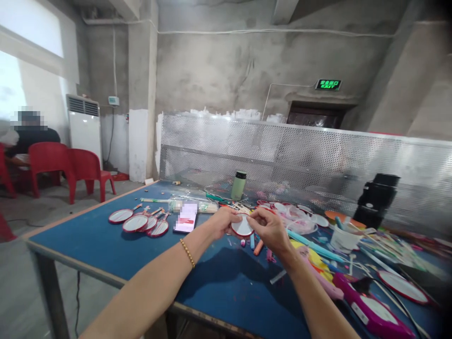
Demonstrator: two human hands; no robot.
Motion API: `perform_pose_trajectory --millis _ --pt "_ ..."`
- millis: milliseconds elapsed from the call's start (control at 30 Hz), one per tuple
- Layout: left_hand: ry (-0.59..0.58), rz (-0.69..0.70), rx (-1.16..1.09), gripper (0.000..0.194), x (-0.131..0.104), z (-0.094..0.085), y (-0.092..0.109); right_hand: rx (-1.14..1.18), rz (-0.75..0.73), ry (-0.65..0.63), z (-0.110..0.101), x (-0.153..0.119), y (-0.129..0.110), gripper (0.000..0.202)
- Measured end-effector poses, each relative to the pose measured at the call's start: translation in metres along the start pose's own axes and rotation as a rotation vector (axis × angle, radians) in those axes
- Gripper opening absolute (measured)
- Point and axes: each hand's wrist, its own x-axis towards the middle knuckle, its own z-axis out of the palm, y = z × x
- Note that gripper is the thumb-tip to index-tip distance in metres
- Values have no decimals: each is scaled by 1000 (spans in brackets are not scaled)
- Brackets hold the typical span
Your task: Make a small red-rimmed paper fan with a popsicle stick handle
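Note:
Between my two hands, above the blue table, is a small round white disc with a red rim. My left hand grips its left edge, thumb lying over the white face. On the upper right side, my right hand has thumb and fingertips pinched together at the disc; whether something small is between them I cannot tell. Similar red-rimmed discs on short sticks lie in a group to the left. A phone with a lit screen rests beside my left hand.
Behind my hands stand a green bottle and a perforated metal screen. Rightward are a white tub, a magenta device, a black object and scattered sticks. Red chairs and a seated person are far left.

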Motion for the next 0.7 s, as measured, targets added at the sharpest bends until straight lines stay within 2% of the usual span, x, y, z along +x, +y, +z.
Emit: perform_pose_trajectory --millis 200,467,700 --pt "125 84 1 5 6 -1 -2 -5 -3 -1 5 1 -2 28" --pt "383 257 169 6 16 -13 -6 -34 -89 10 29 5 -6 27" --pt "485 308 359 9 22 -26 -8 -26 23 -60 39 3 5 31"
